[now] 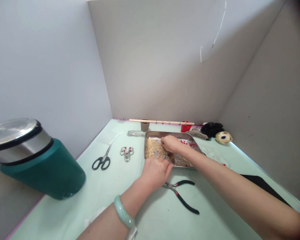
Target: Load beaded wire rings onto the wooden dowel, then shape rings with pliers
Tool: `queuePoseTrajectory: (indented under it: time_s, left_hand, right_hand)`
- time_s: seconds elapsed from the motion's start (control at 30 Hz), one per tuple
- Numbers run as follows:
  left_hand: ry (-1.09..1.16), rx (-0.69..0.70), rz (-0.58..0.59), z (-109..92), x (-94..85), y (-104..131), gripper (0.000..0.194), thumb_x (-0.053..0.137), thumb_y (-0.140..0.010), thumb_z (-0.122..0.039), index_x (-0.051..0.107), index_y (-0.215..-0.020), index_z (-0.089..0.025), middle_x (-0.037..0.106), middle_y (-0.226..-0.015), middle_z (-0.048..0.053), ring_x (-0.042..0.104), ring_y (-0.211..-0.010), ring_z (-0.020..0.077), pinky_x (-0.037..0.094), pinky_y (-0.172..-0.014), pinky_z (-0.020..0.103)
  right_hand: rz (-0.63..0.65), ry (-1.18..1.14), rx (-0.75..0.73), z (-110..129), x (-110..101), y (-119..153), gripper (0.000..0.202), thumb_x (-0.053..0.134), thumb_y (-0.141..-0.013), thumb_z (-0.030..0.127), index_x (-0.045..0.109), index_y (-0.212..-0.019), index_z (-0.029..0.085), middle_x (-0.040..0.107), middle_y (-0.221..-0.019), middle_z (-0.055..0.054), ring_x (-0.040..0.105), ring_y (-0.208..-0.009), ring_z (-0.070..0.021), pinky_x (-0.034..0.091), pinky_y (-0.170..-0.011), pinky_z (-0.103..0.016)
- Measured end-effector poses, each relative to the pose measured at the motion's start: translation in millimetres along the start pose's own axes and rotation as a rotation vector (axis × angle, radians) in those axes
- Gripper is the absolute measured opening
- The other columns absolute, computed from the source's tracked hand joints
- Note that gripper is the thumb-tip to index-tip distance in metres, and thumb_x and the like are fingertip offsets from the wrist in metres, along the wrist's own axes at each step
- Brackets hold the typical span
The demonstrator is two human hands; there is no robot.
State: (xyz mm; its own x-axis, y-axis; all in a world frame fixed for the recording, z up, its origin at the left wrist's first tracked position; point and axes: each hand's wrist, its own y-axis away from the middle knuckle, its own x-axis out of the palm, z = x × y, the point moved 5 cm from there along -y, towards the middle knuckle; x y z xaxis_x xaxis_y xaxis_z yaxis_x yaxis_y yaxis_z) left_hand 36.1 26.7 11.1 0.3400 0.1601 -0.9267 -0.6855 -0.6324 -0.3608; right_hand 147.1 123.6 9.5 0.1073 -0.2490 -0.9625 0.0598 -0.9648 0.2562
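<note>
A shallow metal tray (173,134) holds many small gold beads (155,150), with red ones (187,143) toward its right side. Over the middle of it, my right hand (172,144) dips down with its fingers pinched together among the beads; what they hold is too small to make out. My left hand (155,170), below a pale green bangle (123,211), is at the tray's front edge. Its fingers are curled inward and their tips are mostly hidden. Just in front of the tray lie pliers (173,188) with black handles, their jaws partly behind my left hand.
Left of the tray are a beaded wire piece (127,153) and scissors (103,160). A large green tumbler (47,170) stands far left. Behind are a wooden stick (162,122), a brown cup (145,125), a red cup (185,126) and a bundle of wires (135,133).
</note>
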Motion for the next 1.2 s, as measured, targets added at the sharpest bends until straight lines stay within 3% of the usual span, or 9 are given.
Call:
queuePoseTrajectory:
  time_s: [0.3, 0.57, 0.87, 1.0, 1.2]
  left_hand:
    - [-0.007, -0.004, -0.012, 0.3, -0.2, -0.1, 0.04, 0.034, -0.093, -0.034, 0.064, -0.074, -0.016, 0.067, -0.073, 0.006, 0.062, -0.074, 0.0207, 0.042, -0.063, 0.03]
    - [0.0, -0.006, -0.012, 0.1, 0.0, 1.4, 0.041, 0.033, -0.094, -0.034, 0.065, -0.074, -0.016, 0.067, -0.07, 0.006, 0.062, -0.071, 0.0195, 0.042, -0.062, 0.029]
    - [-0.001, -0.024, -0.011, 0.8, -1.5, -0.1, 0.04, 0.035, -0.093, -0.035, 0.065, -0.073, -0.017, 0.066, -0.07, 0.006, 0.061, -0.069, 0.0196, 0.04, -0.06, 0.029]
    - [-0.009, -0.024, -0.008, 0.7, -1.9, 0.1, 0.041, 0.033, -0.094, -0.034, 0.065, -0.074, -0.017, 0.066, -0.07, 0.005, 0.062, -0.069, 0.0198, 0.04, -0.06, 0.03]
    - [-0.003, -0.03, 0.002, 0.0, -3.3, 0.6, 0.041, 0.034, -0.094, -0.035, 0.065, -0.074, -0.018, 0.066, -0.069, 0.006, 0.062, -0.068, 0.0192, 0.039, -0.059, 0.028]
  right_hand:
    - [0.021, -0.017, 0.02, 3.3, 0.7, 5.7, 0.032, 0.055, -0.088, 0.033, 0.055, -0.116, 0.016, 0.057, -0.117, -0.008, 0.059, -0.098, -0.02, 0.05, -0.082, -0.04]
    - [0.034, -0.035, 0.113, -50.8, -12.6, 23.9, 0.034, 0.057, -0.087, 0.033, 0.055, -0.116, 0.015, 0.057, -0.117, -0.009, 0.059, -0.099, -0.0203, 0.05, -0.082, -0.039]
    - [0.02, -0.168, -0.049, -9.3, -0.9, 23.6, 0.032, 0.054, -0.088, 0.034, 0.055, -0.116, 0.017, 0.058, -0.118, -0.007, 0.059, -0.098, -0.0203, 0.051, -0.081, -0.04]
    - [0.023, -0.161, -0.027, -24.5, -7.3, 27.0, 0.031, 0.053, -0.089, 0.033, 0.055, -0.116, 0.018, 0.057, -0.118, -0.007, 0.059, -0.098, -0.0198, 0.051, -0.082, -0.04]
    - [0.085, -0.098, 0.093, -46.2, 7.2, 42.4, 0.032, 0.054, -0.088, 0.033, 0.055, -0.116, 0.018, 0.057, -0.118, -0.008, 0.059, -0.098, -0.0196, 0.051, -0.082, -0.04]
